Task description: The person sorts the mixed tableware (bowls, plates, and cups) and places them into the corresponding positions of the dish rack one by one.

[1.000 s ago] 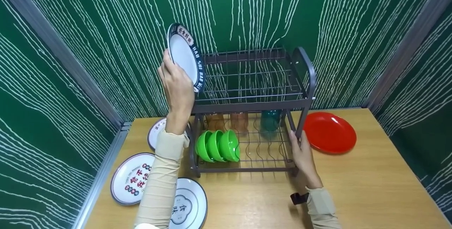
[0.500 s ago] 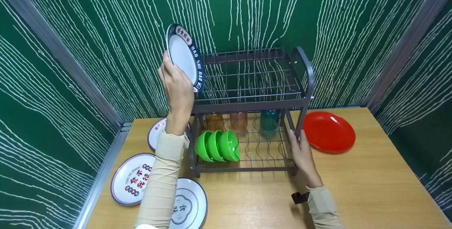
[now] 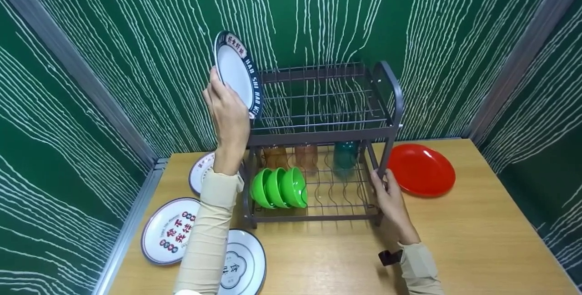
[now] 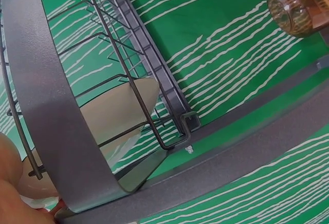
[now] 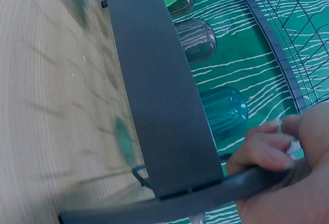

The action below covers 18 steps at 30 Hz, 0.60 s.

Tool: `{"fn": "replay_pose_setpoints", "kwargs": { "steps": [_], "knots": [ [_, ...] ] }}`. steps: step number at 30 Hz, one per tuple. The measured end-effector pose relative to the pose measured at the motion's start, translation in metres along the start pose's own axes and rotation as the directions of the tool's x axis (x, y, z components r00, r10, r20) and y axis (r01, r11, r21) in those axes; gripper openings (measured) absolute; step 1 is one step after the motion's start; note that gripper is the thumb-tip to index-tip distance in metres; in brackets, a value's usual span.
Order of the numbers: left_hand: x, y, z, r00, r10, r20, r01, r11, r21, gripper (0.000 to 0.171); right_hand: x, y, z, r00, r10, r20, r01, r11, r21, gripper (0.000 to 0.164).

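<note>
My left hand (image 3: pixel 228 115) grips a white plate with a dark lettered rim (image 3: pixel 236 72), tilted steeply on edge at the left end of the upper tier of a dark two-tier dish rack (image 3: pixel 318 138). In the left wrist view the plate's pale surface (image 4: pixel 118 111) shows behind the rack wires; its lower edge is hard to make out. My right hand (image 3: pixel 392 202) holds the rack's right front post, with fingers curled round the bar in the right wrist view. On the lower tier, several green bowls (image 3: pixel 275 188) lean in a row at the left, before orange and teal glasses (image 3: pixel 346 155).
A red plate (image 3: pixel 420 170) lies on the wooden table right of the rack. Left and in front lie white plates: one with red characters (image 3: pixel 170 231), one with a grey emblem (image 3: pixel 243 258), and one (image 3: pixel 200 172) partly behind the left arm. Green walls enclose the table.
The left hand and its plate stay nearly still. The rack's right side and the right hand shift very slightly; the red plate appears a little further left.
</note>
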<state>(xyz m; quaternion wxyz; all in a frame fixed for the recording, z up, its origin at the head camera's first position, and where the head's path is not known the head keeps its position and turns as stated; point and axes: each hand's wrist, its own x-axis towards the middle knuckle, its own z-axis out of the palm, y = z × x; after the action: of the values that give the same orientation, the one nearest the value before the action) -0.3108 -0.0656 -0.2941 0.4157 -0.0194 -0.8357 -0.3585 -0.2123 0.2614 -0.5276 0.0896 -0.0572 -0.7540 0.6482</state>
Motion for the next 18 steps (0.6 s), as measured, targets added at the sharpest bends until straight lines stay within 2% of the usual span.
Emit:
{"fn": "replay_pose_setpoints", "kwargs": {
  "steps": [3, 6, 13, 18],
  "knots": [
    [0.0, 0.0, 0.001, 1.0, 0.0, 0.005, 0.0, 1.0, -0.005, 0.046, -0.004, 0.0, -0.004, 1.0, -0.025, 0.008, 0.025, 0.997, 0.067, 0.042],
    [0.0, 0.0, 0.001, 1.0, 0.006, -0.001, -0.006, 1.0, -0.007, 0.045, -0.007, -0.001, -0.011, 0.999, -0.023, 0.022, 0.02, 0.994, 0.105, 0.044],
    [-0.001, 0.0, 0.0, 1.0, 0.012, -0.007, -0.012, 1.0, -0.016, 0.045, -0.01, -0.002, -0.028, 0.998, 0.002, 0.06, -0.005, 0.999, 0.049, 0.051],
    [-0.002, -0.001, 0.001, 1.0, 0.005, -0.002, -0.005, 1.0, -0.025, 0.045, -0.008, 0.002, -0.043, 1.0, -0.001, 0.02, 0.0, 0.999, 0.037, 0.053]
  ]
}}
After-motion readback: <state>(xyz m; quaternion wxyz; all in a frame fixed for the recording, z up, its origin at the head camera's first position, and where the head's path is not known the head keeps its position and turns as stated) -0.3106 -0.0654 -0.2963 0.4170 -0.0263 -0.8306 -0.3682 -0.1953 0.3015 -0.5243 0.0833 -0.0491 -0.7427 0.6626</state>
